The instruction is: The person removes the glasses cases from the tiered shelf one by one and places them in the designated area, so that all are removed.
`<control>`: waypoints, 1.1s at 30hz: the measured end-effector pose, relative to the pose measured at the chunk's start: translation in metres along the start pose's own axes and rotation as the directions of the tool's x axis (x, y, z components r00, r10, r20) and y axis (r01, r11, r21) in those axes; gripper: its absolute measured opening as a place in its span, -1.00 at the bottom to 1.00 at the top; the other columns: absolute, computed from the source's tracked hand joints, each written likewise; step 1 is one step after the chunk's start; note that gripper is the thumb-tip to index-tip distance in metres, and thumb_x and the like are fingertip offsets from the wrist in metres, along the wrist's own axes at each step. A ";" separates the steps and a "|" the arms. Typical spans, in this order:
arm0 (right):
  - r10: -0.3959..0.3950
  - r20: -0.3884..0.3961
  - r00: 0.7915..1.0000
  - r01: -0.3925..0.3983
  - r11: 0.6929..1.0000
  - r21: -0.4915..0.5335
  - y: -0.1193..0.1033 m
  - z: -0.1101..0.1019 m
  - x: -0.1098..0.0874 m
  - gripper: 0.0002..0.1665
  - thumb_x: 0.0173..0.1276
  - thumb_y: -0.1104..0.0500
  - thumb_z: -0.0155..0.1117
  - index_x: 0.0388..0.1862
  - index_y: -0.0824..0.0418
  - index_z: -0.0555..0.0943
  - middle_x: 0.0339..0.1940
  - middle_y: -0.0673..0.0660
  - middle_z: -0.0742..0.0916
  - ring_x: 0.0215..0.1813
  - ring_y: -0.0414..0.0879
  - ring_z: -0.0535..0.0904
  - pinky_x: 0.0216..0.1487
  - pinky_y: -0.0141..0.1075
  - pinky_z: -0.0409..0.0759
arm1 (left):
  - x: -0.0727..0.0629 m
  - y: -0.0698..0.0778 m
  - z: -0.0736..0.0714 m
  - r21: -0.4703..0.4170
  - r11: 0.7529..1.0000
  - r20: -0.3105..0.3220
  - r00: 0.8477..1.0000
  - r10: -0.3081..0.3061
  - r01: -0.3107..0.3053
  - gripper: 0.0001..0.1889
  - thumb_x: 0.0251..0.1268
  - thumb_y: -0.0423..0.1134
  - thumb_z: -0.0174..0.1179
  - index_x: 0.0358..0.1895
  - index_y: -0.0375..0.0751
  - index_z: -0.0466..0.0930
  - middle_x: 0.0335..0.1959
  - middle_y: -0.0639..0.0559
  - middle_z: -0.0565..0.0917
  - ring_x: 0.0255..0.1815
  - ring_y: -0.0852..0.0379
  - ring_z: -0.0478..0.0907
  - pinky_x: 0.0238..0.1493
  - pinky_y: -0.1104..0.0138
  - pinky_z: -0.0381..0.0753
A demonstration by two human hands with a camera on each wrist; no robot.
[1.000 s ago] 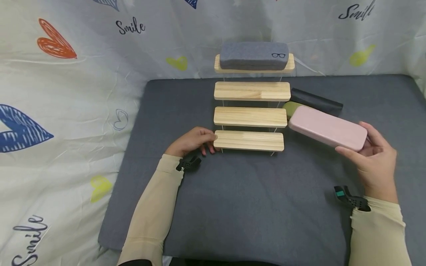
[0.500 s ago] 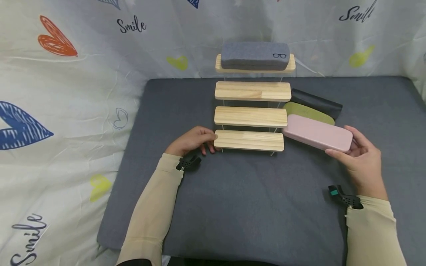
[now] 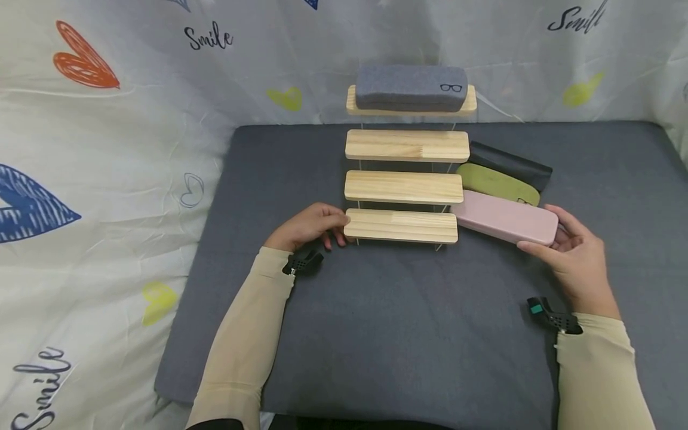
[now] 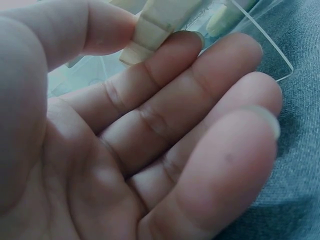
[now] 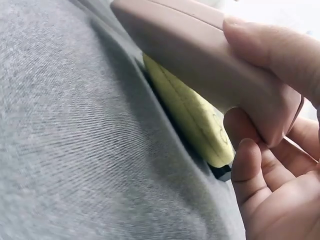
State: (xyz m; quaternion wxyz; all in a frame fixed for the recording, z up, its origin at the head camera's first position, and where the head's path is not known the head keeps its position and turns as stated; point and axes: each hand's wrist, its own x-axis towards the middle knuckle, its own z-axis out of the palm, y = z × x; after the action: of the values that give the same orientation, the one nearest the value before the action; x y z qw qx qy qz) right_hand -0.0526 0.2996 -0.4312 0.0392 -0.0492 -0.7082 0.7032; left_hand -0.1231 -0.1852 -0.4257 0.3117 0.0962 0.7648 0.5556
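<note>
Shifted leftward since a second ago, the pink case (image 3: pixel 502 215) extends left from my nearer right grip (image 3: pixel 580 263), which pinches its right end; its long axis slants toward the wooden rack (image 3: pixel 405 187). My left grip (image 3: pixel 309 227) pinches the lowest shelf (image 3: pixel 402 227) by its left end.

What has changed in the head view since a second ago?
The right hand, still gripping the pink case, moved it left and slightly down in view, uncovering more of the green case. The left hand still pinches the bottom board; the gray case and black case stayed put.
</note>
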 end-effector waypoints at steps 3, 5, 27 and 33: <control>0.014 -0.002 1.000 -0.015 0.997 -0.075 0.001 0.001 0.004 0.04 0.11 0.55 0.59 0.58 0.24 0.40 0.29 0.06 0.62 0.13 -0.27 0.62 -0.08 -0.65 0.61 | 0.000 0.001 0.000 0.003 1.000 -0.008 1.000 -0.005 0.005 -0.66 0.58 -0.12 0.12 -0.13 -0.32 0.79 -0.33 -0.12 0.81 -0.35 0.04 0.73 -0.46 0.27 0.69; 0.014 -0.003 1.000 -0.014 0.994 -0.104 0.001 0.003 0.007 0.04 0.11 0.55 0.58 0.58 0.25 0.40 0.29 0.05 0.62 0.14 -0.28 0.61 -0.10 -0.65 0.61 | 0.000 0.002 -0.001 0.005 1.000 -0.012 1.000 -0.006 0.006 -0.66 0.58 -0.11 0.13 -0.16 -0.30 0.79 -0.31 -0.13 0.82 -0.35 0.03 0.73 -0.45 0.26 0.70; 0.015 -0.040 0.999 -0.038 0.733 -0.679 0.012 0.003 0.009 0.11 0.19 -0.03 0.69 0.64 0.16 0.33 -0.04 0.07 0.47 -0.35 -0.29 0.39 -0.43 -0.52 0.34 | 0.002 0.000 0.000 0.014 1.000 0.004 1.000 0.008 -0.008 -0.66 0.58 -0.11 0.13 -0.09 -0.32 0.78 -0.34 -0.10 0.80 -0.33 0.04 0.74 -0.44 0.25 0.70; -0.018 -0.048 0.999 -0.021 0.710 -0.703 0.013 0.002 0.009 0.10 0.20 -0.05 0.68 0.64 0.15 0.36 -0.06 0.11 0.49 -0.38 -0.31 0.40 -0.41 -0.51 0.32 | 0.003 -0.002 0.000 0.017 1.000 0.005 1.000 0.006 -0.006 -0.66 0.58 -0.10 0.13 -0.15 -0.30 0.78 -0.35 -0.11 0.80 -0.36 0.03 0.74 -0.44 0.26 0.71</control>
State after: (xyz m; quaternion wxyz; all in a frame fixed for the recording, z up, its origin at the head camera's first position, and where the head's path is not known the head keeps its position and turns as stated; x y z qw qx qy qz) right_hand -0.0618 0.2989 -0.4443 0.0353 -0.0787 -0.9212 0.3793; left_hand -0.1255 -0.1845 -0.4283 0.3111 0.1024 0.7685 0.5497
